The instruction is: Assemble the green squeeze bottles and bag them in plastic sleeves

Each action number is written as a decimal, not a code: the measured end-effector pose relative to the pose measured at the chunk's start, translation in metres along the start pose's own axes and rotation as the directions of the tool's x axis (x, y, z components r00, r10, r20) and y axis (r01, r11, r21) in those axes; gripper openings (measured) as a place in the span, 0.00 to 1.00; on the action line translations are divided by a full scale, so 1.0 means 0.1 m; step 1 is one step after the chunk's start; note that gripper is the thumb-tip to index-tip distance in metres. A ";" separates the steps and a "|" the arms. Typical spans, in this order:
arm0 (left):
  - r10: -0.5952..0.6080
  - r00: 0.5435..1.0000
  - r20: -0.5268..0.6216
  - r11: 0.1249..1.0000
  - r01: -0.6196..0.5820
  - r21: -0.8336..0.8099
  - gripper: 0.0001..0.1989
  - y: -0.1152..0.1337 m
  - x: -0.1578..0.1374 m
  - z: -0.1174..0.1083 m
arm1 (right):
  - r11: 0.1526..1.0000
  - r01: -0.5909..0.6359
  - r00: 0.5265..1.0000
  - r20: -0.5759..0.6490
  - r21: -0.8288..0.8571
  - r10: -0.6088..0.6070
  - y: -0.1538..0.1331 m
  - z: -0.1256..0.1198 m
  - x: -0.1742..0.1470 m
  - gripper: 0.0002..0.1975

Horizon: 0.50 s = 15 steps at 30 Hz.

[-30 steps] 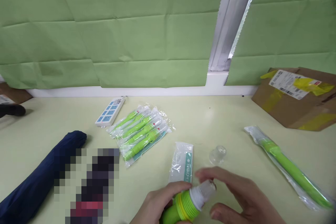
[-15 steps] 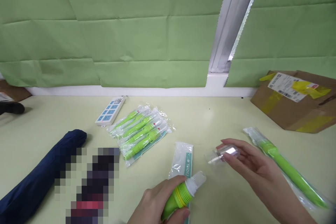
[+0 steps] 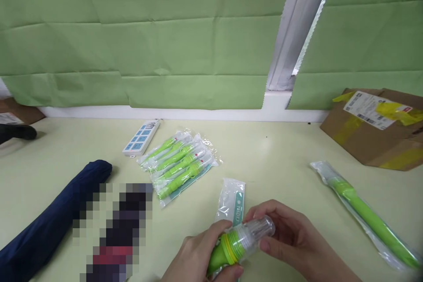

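Observation:
My left hand [image 3: 198, 260] grips the green handle of a silicone brush [image 3: 228, 251] at the bottom centre, tip pointing up and right. My right hand [image 3: 291, 238] holds a clear plastic cap [image 3: 259, 229] that sits over the brush's white bristle end. Under my hands lies an empty clear wrapper [image 3: 231, 200] with a teal strip. A pile of several bagged green brushes [image 3: 178, 165] lies further back on the pale table [image 3: 264, 158]. One more bagged green brush [image 3: 360, 211] lies to the right.
A white power strip [image 3: 141, 137] lies near the back wall. A folded dark blue umbrella [image 3: 49, 224] lies at the left, partly pixelated. A taped cardboard box [image 3: 376, 123] stands at the back right. Green paper covers the wall behind.
My right hand reached to the table, picked up the clear cap and brought it back onto the brush's bristle end. My left hand kept hold of the brush handle.

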<state>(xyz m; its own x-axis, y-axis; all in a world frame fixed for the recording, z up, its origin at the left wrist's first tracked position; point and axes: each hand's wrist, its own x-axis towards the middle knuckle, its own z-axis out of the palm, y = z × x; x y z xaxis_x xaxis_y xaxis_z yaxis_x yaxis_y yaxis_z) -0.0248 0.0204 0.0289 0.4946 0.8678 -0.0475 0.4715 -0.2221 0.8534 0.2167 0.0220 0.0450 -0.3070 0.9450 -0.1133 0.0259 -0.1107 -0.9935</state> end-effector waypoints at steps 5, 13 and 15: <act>0.159 0.986 0.048 0.979 -0.164 0.121 0.24 -0.11 0.01 0.04 | 0.963 -0.019 0.998 -0.066 -0.268 0.001 0.09 0.05 0.02 0.10; 0.257 0.966 -0.007 0.933 -0.247 0.263 0.27 -0.16 0.02 0.06 | 0.916 -0.023 0.997 -0.075 -0.400 -0.008 0.13 -0.08 -0.06 0.20; 0.247 0.969 -0.029 0.941 -0.232 0.248 0.25 -0.13 0.04 0.04 | 0.937 -0.006 0.999 -0.052 -0.350 -0.013 0.08 -0.13 -0.07 0.24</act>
<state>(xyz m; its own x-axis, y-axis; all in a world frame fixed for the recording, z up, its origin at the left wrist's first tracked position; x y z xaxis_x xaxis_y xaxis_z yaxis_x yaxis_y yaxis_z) -0.0261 0.0252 0.0161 0.5742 0.7987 0.1800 0.5096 -0.5207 0.6850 0.2316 0.0184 0.0378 -0.2577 0.9610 -0.1007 0.3595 -0.0014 -0.9331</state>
